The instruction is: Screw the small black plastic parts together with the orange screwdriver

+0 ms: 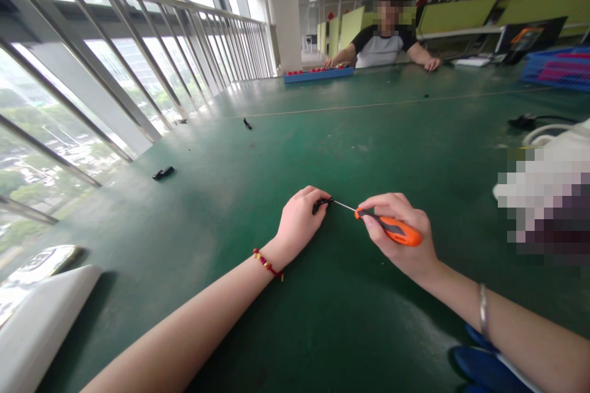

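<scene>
My left hand (302,216) is closed on a small black part (321,202) just above the green table (207,196); the fingers cover most of it, so its kind is unclear. In my right hand (405,233) is a screwdriver (399,230) with an orange and dark grey handle, gripped between thumb and fingers. Its thin metal shaft points left, and the tip meets the right end of the black part. Whether the tip sits inside the part or only touches it is too small to tell.
Small black pieces (163,173) lie at left. A white box-like object (55,319) stands near left, a blue-handled tool (493,362) under my right forearm. Across the table, a person (382,43) sits by a blue tray (318,75). A blue basket (557,67) is at far right, railing (138,6) at left.
</scene>
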A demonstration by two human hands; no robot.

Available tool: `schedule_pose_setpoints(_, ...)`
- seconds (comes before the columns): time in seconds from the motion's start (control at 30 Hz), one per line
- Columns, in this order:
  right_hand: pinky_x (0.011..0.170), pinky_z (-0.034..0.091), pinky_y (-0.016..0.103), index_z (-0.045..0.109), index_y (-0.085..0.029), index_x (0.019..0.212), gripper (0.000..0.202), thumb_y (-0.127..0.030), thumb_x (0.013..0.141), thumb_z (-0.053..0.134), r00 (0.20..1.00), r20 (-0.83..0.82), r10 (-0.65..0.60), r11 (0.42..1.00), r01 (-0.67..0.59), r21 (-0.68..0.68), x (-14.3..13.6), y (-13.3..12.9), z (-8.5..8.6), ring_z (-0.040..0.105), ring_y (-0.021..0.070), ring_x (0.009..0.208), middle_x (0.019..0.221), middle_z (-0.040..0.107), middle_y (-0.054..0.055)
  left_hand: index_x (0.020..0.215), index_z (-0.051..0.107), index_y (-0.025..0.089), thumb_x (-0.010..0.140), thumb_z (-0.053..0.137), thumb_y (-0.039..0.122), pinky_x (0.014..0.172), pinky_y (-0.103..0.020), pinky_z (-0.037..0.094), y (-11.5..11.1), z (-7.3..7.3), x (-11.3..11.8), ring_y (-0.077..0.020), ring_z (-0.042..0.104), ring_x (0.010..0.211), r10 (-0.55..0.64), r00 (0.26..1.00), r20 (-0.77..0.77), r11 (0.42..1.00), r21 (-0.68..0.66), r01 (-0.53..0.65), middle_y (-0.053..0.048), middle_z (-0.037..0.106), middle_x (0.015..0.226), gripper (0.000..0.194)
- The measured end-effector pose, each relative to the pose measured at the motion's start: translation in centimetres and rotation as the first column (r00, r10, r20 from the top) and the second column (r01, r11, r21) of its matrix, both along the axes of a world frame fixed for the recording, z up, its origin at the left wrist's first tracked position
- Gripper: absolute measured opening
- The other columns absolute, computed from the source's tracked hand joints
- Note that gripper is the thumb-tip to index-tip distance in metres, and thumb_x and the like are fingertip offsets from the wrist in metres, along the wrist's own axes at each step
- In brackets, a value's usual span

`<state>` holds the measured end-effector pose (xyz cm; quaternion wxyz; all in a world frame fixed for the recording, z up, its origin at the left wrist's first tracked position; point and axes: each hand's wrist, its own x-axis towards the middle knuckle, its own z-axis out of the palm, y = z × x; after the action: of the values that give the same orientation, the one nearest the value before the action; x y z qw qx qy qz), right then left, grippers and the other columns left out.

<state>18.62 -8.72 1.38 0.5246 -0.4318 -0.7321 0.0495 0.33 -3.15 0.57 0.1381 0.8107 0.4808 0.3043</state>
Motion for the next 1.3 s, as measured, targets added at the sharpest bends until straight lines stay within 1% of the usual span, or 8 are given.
schedule_pose_setpoints(0.2, 0.071, 0.05, 0.035, 0.055, -0.024, 0.106, 0.032, -0.023, 0.075, 0.062, 0.989, -0.144, -0.044, 0.998, 0.049, 0.028, 0.12, 0.38, -0.5, 0.06, 0.0182, 0.075, 0.084, 0.06, 0.002, 0.092, 0.066, 0.02, 0.083, 0.052, 0.012, 0.08, -0.03, 0.052, -0.02, -0.05, 0.01, -0.0178, 0.063, 0.091, 0.002, 1.0, 0.003, 1.0, 0.0, -0.002, -0.003, 0.067, 0.097, 0.018)
schedule_pose_setpoints(0.33, 0.069, 0.047, 0.036, 0.058, -0.024, 0.09, 0.01, -0.024, 0.08, 0.058, 0.999, -0.033, -0.017, 1.0, 0.017, -0.011, 0.12, 0.21, -0.08, 0.056, 0.0171, 0.064, 0.061, 0.056, -0.003, 0.092, 0.066, 0.02, 0.083, 0.052, 0.013, 0.081, -0.03, 0.051, 0.0, 0.01, -0.01, -0.0176, 0.063, 0.091, -0.004, 1.0, 0.005, 1.0, 0.003, 0.004, -0.003, 0.067, 0.098, 0.018)
schedule_pose_setpoints(0.47, 0.067, 0.048, 0.034, 0.059, -0.024, 0.081, 0.002, -0.023, 0.081, 0.058, 1.0, -0.013, -0.004, 1.0, 0.004, 0.007, 0.02, 0.0, 0.01, 0.06, 0.0182, 0.071, 0.073, 0.065, 0.001, 0.092, 0.066, 0.019, 0.083, 0.052, 0.013, 0.08, -0.03, 0.052, -0.02, 0.08, 0.02, -0.0176, 0.063, 0.09, 0.001, 1.0, -0.003, 1.0, 0.002, -0.001, -0.003, 0.067, 0.097, 0.018)
schedule_pose_setpoints(0.7, 0.07, 0.05, 0.035, 0.052, -0.023, 0.11, 0.037, -0.021, 0.074, 0.062, 0.986, -0.167, -0.016, 0.999, 0.023, 0.044, 0.14, 0.46, -0.48, 0.057, 0.0167, 0.071, 0.083, 0.056, 0.001, 0.092, 0.066, 0.02, 0.083, 0.051, 0.012, 0.08, -0.03, 0.052, -0.04, -0.01, -0.01, -0.0174, 0.063, 0.091, -0.006, 1.0, -0.009, 1.0, 0.012, 0.006, -0.003, 0.067, 0.097, 0.019)
schedule_pose_setpoints(0.9, 0.068, 0.046, 0.035, 0.058, -0.024, 0.082, 0.002, -0.022, 0.08, 0.058, 1.0, 0.027, -0.008, 1.0, 0.008, 0.023, 0.02, -0.07, 0.08, 0.057, 0.0175, 0.068, 0.062, 0.058, -0.002, 0.092, 0.066, 0.02, 0.084, 0.051, 0.013, 0.081, -0.03, 0.051, -0.02, -0.05, -0.04, -0.0178, 0.063, 0.091, -0.001, 1.0, -0.008, 1.0, 0.006, 0.001, -0.003, 0.067, 0.098, 0.018)
schedule_pose_setpoints(1.13, 0.068, 0.051, 0.033, 0.055, -0.024, 0.103, 0.029, -0.018, 0.075, 0.062, 0.988, -0.156, -0.002, 0.999, 0.01, 0.053, 0.0, 0.34, -0.5, 0.058, 0.0169, 0.074, 0.088, 0.058, 0.002, 0.092, 0.065, 0.02, 0.084, 0.051, 0.012, 0.08, -0.03, 0.051, -0.05, 0.03, 0.02, -0.0177, 0.063, 0.091, -0.005, 1.0, -0.011, 1.0, 0.005, 0.005, -0.003, 0.067, 0.097, 0.018)
schedule_pose_setpoints(1.23, 0.068, 0.049, 0.034, 0.052, -0.023, 0.109, 0.036, -0.019, 0.075, 0.062, 0.988, -0.152, 0.0, 1.0, 0.003, 0.017, 0.06, 0.4, -0.41, 0.055, 0.0155, 0.068, 0.08, 0.053, 0.0, 0.093, 0.065, 0.02, 0.084, 0.051, 0.012, 0.081, -0.03, 0.051, -0.1, 0.0, -0.02, -0.0176, 0.063, 0.091, -0.012, 1.0, -0.012, 1.0, 0.011, 0.012, -0.003, 0.067, 0.097, 0.019)
schedule_pose_setpoints(1.3, 0.067, 0.047, 0.034, 0.056, -0.023, 0.101, 0.025, -0.021, 0.077, 0.06, 0.996, -0.09, -0.013, 1.0, 0.012, -0.017, 0.04, 0.25, -0.21, 0.054, 0.0151, 0.062, 0.068, 0.053, -0.003, 0.093, 0.065, 0.02, 0.084, 0.051, 0.013, 0.081, -0.03, 0.051, -0.1, -0.01, -0.05, -0.0176, 0.063, 0.091, -0.012, 1.0, -0.012, 1.0, 0.009, 0.012, -0.003, 0.067, 0.098, 0.019)
